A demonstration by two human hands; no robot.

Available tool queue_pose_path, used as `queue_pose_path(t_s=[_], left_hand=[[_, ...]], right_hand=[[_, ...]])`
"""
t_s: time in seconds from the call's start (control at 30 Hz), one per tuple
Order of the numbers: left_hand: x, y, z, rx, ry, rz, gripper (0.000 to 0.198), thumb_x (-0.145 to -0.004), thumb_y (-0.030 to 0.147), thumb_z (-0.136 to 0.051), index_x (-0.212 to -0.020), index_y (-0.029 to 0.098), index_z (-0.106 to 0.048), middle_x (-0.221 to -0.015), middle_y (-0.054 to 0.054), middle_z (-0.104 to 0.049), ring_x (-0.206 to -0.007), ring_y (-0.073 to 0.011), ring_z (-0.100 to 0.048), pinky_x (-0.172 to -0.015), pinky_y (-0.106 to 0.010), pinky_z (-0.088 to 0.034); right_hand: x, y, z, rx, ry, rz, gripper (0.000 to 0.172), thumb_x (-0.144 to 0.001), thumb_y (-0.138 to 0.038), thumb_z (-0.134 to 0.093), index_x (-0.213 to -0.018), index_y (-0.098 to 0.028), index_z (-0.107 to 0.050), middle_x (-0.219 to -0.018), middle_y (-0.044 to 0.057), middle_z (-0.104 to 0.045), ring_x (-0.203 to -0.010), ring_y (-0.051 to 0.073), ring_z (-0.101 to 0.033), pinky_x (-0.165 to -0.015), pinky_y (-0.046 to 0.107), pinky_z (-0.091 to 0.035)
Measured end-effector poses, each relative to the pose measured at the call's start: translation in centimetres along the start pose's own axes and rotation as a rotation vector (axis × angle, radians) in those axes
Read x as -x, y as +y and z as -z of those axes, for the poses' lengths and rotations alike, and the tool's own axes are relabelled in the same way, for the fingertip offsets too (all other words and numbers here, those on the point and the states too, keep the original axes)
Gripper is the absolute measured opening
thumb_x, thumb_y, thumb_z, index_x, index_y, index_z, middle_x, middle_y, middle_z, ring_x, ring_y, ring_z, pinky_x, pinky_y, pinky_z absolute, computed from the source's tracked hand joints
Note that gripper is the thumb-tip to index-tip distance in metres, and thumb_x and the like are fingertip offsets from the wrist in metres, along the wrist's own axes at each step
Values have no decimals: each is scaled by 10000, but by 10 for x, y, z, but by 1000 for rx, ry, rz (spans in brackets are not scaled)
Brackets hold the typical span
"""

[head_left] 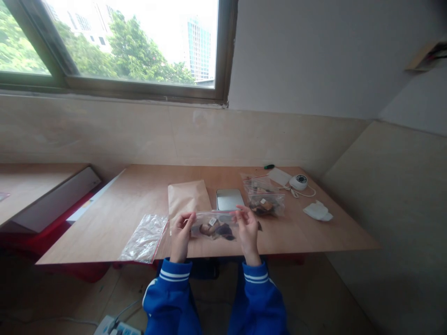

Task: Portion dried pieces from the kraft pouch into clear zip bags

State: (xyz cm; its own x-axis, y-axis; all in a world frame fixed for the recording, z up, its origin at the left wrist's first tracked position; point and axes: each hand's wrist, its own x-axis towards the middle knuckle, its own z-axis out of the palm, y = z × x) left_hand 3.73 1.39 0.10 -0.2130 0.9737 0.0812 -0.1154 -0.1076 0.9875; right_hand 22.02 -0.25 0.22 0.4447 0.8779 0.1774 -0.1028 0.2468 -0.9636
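holding small clear zip bag [214, 228] of dark items above near table [115, 218] edge: left hand [181, 235] pinches top left corner, right hand [247, 228] pinches top right. empty bag [145, 238] left, brown envelope [187, 197] behind, second filled bag [263, 197] right.

Table [115, 209] stands against the wall under the window [115, 42]; at its near edge a filled zip bag [214, 229] is pinched between left hand [181, 235] and right hand [248, 230], with an empty plastic bag [145, 238] to the left, overhanging the edge. Behind the held bag, left to right: paper envelope [188, 197], phone-like slab [229, 199], second filled zip bag [264, 197]. Further right and back lies a dome camera [298, 181] with a card [279, 176] beside it, crumpled tissue [317, 211] nearer on the right, and a second table [28, 186] off to the left.
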Motion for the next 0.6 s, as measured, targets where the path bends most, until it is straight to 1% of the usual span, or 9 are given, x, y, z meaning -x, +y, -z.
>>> queue_pose_path(t_s=[0.07,0.13,0.27,0.37,0.43,0.47,0.53,0.6], left_hand=[[2,6,2,33,-21,16,334,-721,468,-674,-819,154,-620,-724,-7,-614,-677,-145,-600,-616,-247,-492],[5,13,0,63,-28,23,328,-722,463,-673,-828,161,-604,-726,7,-601,-648,-129,-602,-594,-232,-494],[8,24,-9,92,19,17,313,-729,453,-665,-881,196,-572,-708,41,-559,-574,-109,-600,-505,-209,-488],[9,28,-14,113,47,-22,303,-740,446,-652,-900,204,-564,-688,48,-551,-533,-101,-590,-481,-210,-488],[9,28,-15,105,52,-51,305,-746,447,-647,-909,200,-574,-688,40,-570,-541,-107,-598,-496,-218,-493],[9,28,-15,88,54,-57,312,-746,451,-646,-916,196,-587,-693,33,-585,-554,-111,-605,-506,-219,-493],[8,26,-15,43,76,-50,346,-741,467,-647,-937,184,-620,-709,16,-614,-588,-118,-616,-534,-221,-493],[7,24,-13,24,100,-20,389,-733,481,-651,-972,174,-645,-759,-3,-645,-648,-130,-633,-594,-233,-505]], right_hand=[[-2,2,3,-4,31,19,328,-790,-433,-645,-991,-178,-598,-792,44,-683,-656,161,-612,-670,307,-498],[-4,3,4,-26,65,25,351,-781,-437,-653,-1001,-171,-587,-768,44,-688,-672,171,-628,-670,306,-498],[-5,0,0,-38,92,16,387,-759,-430,-676,-1034,-173,-584,-793,40,-694,-637,156,-620,-636,286,-493],[-3,0,-4,-88,57,-36,427,-771,-449,-658,-1097,-191,-563,-861,45,-709,-647,156,-630,-665,295,-508],[-2,1,-5,-125,-6,-86,423,-802,-485,-608,-1115,-204,-555,-876,46,-716,-689,176,-652,-699,316,-518],[-1,2,-6,-131,-45,-100,397,-816,-500,-582,-1079,-204,-573,-868,48,-720,-715,188,-662,-716,327,-519],[1,4,-6,-108,-106,-97,345,-829,-514,-559,-945,-194,-616,-830,54,-725,-754,208,-673,-753,340,-513],[1,4,-6,-64,-124,-75,331,-824,-511,-571,-826,-185,-631,-791,60,-729,-763,216,-678,-781,343,-503]])
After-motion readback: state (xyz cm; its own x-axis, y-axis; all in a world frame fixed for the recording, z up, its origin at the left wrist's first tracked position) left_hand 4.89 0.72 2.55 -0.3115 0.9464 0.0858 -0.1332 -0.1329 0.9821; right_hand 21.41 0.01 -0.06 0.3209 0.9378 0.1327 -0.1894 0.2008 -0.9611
